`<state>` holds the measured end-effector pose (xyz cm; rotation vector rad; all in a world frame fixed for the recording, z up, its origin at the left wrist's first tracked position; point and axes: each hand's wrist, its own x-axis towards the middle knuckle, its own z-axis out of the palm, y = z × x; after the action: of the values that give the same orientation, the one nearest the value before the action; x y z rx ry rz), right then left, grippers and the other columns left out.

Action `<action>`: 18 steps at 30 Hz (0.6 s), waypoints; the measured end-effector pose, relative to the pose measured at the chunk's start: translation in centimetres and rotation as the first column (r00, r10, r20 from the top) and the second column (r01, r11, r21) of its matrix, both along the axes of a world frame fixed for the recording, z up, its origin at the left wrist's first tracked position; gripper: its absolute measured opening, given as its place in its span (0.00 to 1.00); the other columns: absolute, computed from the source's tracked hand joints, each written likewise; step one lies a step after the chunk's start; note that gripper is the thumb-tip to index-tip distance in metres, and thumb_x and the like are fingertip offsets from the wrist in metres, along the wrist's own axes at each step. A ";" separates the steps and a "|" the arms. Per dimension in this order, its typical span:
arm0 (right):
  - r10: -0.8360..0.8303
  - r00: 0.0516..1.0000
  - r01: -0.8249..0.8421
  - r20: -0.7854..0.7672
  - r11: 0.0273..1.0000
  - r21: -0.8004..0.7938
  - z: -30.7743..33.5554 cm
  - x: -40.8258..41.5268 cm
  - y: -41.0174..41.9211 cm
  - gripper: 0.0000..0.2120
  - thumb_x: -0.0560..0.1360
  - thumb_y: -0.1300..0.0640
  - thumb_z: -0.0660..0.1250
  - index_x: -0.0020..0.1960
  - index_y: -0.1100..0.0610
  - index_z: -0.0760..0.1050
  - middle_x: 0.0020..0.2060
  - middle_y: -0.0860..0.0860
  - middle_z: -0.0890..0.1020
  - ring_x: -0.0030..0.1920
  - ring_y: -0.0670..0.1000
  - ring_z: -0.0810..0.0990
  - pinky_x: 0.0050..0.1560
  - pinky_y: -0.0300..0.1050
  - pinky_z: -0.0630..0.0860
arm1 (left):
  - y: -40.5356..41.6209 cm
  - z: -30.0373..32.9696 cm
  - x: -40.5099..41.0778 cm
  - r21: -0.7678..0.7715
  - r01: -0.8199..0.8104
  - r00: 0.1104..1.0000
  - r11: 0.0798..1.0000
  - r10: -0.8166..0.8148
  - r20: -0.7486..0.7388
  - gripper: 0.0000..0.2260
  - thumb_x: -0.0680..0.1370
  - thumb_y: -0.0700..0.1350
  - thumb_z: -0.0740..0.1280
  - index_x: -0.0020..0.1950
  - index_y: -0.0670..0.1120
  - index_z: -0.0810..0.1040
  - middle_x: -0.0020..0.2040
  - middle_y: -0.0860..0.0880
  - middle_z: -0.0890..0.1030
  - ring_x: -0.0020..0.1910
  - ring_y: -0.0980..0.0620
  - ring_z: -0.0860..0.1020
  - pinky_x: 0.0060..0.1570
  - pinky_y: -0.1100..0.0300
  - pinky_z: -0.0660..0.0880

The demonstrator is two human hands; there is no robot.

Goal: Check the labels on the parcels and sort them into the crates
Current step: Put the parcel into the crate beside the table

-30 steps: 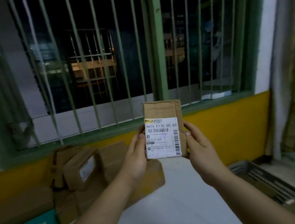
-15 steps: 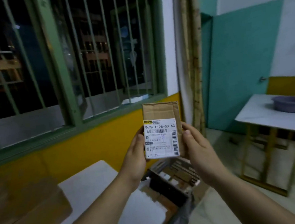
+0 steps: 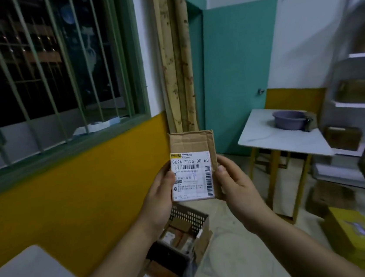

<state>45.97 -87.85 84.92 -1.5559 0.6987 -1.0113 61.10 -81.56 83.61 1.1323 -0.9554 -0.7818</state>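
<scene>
1. Both hands, left hand [image 3: 160, 194] and right hand [image 3: 234, 183], pinch the upright parcel [image 3: 194, 166] at frame centre (label facing the camera).
2. The crate [image 3: 189, 217] sits directly below, nearer the left hand.
</scene>
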 end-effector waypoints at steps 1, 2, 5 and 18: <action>-0.008 1.000 0.008 -0.017 1.000 0.006 -0.1 0.7 -1.5 0.12 0.83 0.54 0.55 0.62 0.39 0.70 0.48 0.40 0.83 0.48 0.39 0.83 0.43 0.37 0.79 | -1.5 0.0 0.7 0.013 0.001 1.000 1.000 -0.001 -0.006 0.17 0.76 0.53 0.57 0.63 0.52 0.73 0.53 0.53 0.83 0.51 0.56 0.82 0.45 0.63 0.78; -0.014 0.999 0.014 -0.032 1.000 0.005 -0.1 1.5 -3.3 0.12 0.83 0.53 0.55 0.60 0.38 0.70 0.47 0.39 0.82 0.47 0.38 0.82 0.43 0.37 0.79 | -3.2 -0.1 1.7 0.019 -0.004 1.000 1.000 0.004 0.008 0.17 0.76 0.53 0.57 0.62 0.52 0.74 0.53 0.53 0.83 0.51 0.56 0.82 0.45 0.63 0.78; -0.014 0.999 0.014 -0.034 1.000 0.009 -0.1 3.2 -6.6 0.12 0.83 0.53 0.56 0.61 0.37 0.69 0.48 0.39 0.82 0.47 0.37 0.82 0.42 0.36 0.79 | -6.6 0.0 3.9 0.062 0.003 0.999 0.998 -0.005 0.033 0.15 0.73 0.56 0.58 0.58 0.57 0.74 0.50 0.57 0.84 0.51 0.59 0.82 0.47 0.64 0.77; 0.173 0.979 -0.170 -0.106 0.985 0.039 -4.0 10.8 -20.5 0.16 0.81 0.48 0.57 0.68 0.42 0.70 0.60 0.46 0.79 0.58 0.45 0.80 0.61 0.52 0.77 | -17.0 -3.5 9.5 0.195 -0.181 0.984 0.964 0.176 0.038 0.11 0.82 0.51 0.53 0.61 0.62 0.69 0.52 0.62 0.80 0.49 0.66 0.80 0.47 0.69 0.75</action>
<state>56.73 -108.37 80.97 -1.6251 0.6395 -0.7898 70.64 -98.55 80.10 1.3821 -0.7915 -0.7306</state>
